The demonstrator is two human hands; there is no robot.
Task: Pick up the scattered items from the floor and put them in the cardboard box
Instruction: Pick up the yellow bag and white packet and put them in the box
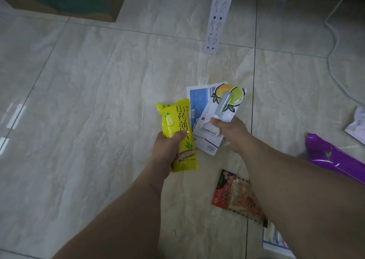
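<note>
My left hand grips a yellow snack packet with Chinese writing, held upright above the floor. My right hand holds a fruit peeler on its printed card, together with a blue-and-white card behind it. A corner of the cardboard box, with a green lining inside, shows at the top left. On the floor lie a red-and-orange snack packet under my right forearm, a purple packet at the right, and a blue-edged white pack at the bottom.
A white perforated post stands on the tiled floor beyond my hands. A white cable runs along the right side. A pale patterned packet lies at the right edge. Bare tiles lie between my hands and the box.
</note>
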